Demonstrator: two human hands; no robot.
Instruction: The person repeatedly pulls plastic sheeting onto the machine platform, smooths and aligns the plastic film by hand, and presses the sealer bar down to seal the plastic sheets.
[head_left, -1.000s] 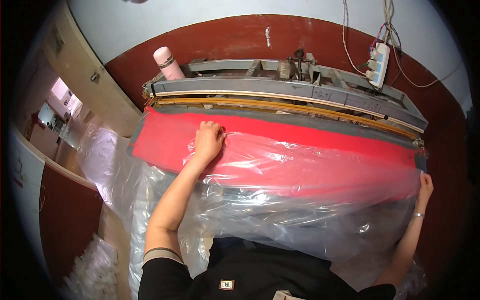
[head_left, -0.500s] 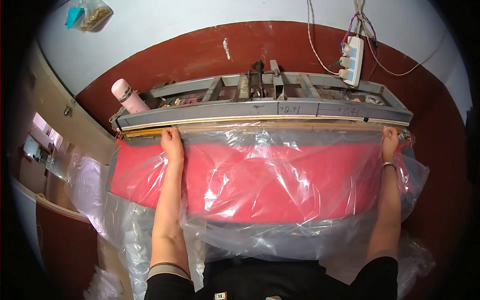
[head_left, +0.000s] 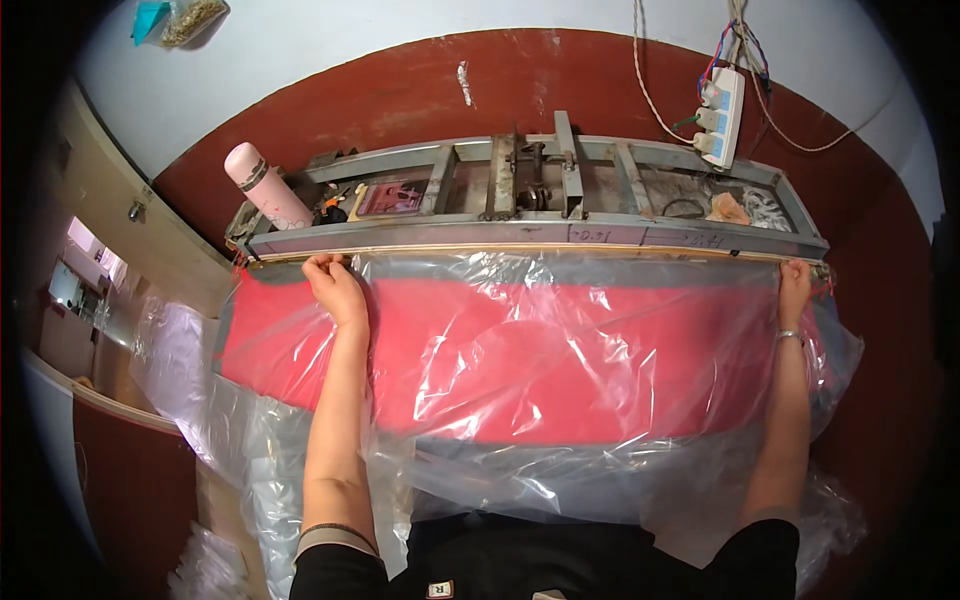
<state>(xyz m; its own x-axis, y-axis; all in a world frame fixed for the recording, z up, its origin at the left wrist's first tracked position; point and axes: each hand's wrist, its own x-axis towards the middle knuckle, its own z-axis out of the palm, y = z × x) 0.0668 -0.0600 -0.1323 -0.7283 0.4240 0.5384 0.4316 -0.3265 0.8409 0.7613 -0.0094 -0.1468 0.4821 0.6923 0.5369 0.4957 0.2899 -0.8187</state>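
Note:
Clear plastic film lies over a red cloth-like surface with grey edges and drapes toward me. My left hand pinches the film's far edge at the left, right against a long grey metal frame bar. At the right end of the same bar, my right hand also has its fingers closed on the film. The film is stretched between my two hands, and its far edge runs along the pale strip under the bar, where the bar hides it.
A pink thermos bottle leans on the frame's left. Behind the bar sit a pink flat box and crumpled scraps. A white power strip hangs on the wall by cords. More film spreads left, near a door.
The metal frame bar has come down toward the film, closing the gap that showed the yellowish strip. More of the frame's inside shows. My hands keep their pinch; the view has shifted slightly.

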